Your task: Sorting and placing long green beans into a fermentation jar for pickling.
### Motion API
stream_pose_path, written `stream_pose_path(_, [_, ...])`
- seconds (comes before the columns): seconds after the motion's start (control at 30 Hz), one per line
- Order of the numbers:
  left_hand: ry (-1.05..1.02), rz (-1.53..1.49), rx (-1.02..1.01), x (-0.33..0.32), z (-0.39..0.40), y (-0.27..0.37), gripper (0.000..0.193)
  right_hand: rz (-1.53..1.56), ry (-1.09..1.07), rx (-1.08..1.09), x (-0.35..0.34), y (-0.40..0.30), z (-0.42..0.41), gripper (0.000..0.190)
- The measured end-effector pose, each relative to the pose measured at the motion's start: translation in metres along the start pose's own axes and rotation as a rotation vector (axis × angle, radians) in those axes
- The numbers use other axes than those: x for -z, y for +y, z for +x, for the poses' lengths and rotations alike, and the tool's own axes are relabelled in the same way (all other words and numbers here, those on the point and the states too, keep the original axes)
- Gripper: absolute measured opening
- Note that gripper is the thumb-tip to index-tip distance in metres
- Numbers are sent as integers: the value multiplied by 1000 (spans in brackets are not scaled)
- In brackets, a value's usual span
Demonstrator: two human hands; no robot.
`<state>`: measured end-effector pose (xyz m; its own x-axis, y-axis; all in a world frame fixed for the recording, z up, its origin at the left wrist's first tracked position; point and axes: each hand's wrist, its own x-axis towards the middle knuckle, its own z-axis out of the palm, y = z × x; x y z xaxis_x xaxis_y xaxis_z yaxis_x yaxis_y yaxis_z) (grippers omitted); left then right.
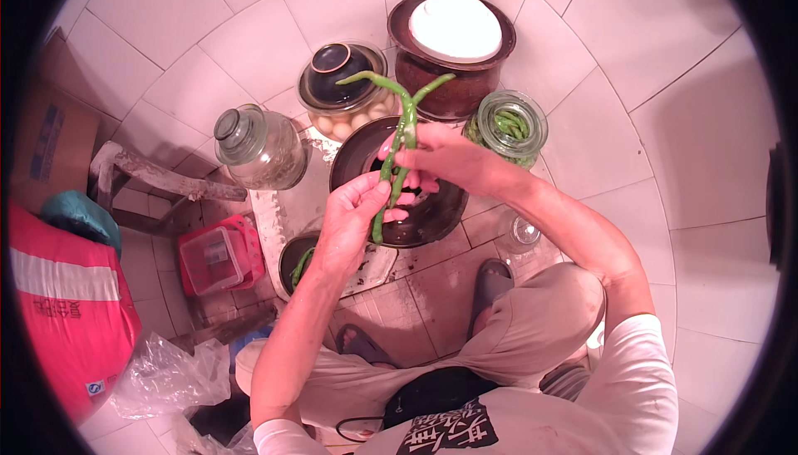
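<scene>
Several long green chili peppers (408,119) are held upright together over a dark brown bowl (436,224). My left hand (358,212) grips their lower part, with one pepper end hanging below the fingers. My right hand (439,156) is closed around their middle from the right, while the upper ends spread apart. Right of the bowl, an open glass jar (512,128) holds more green peppers. At the lower left, partly hidden by my left forearm, a small dark bowl (290,258) also has green peppers in it.
Behind stand a glass jar of round, egg-like things (349,123) under a black bowl (340,75) and a brown crock (446,84) with a white lid (455,26). A lidded glass jar (268,156), wooden stool (168,174) and red basket (252,255) are left; a small glass jar (522,234) is right.
</scene>
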<state>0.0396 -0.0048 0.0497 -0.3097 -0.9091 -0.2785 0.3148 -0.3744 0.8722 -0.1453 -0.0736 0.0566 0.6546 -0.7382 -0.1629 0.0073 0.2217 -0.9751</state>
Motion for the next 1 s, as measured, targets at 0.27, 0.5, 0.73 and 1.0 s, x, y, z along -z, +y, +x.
stream_pose_path(0.27, [112,83,-162,16,-6,-22,21,46,123,125,-9,-3,1,33])
stream_pose_path(0.5, [103,153,-164,19,-14,-23,24,89,71,182,-12,-3,3,25])
stream_pose_path(0.73, [231,152,-388,27,-14,0,39,-138,35,139,-20,-6,5,23])
stream_pose_path(1.0, [110,-115,-486,32,-24,41,25,-528,212,353,-43,-14,2,14])
